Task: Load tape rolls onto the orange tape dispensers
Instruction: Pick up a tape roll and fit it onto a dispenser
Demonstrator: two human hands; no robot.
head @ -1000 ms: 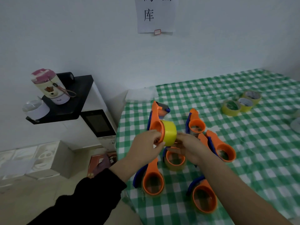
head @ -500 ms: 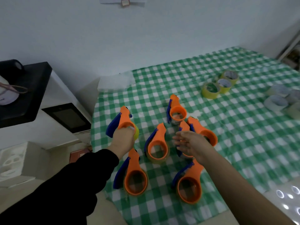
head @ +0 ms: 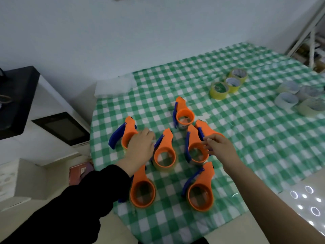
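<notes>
The black-sleeved left hand (head: 140,149) covers the leftmost dispenser (head: 129,133), fingers curled over its ring. The bare-armed right hand (head: 220,148) hovers well right of that dispenser, fingers loosely bent, empty.

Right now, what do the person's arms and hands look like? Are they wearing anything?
On the left side, a long black sleeve reaches down to the wrist. The right arm is bare, with no sleeve showing. The left hand and the right hand wear no gloves, and I see no rings or watch.

A homely room; green checked tablecloth (head: 246,138) on a table; microwave (head: 58,127) alongside; bare white wall (head: 123,32).
</notes>
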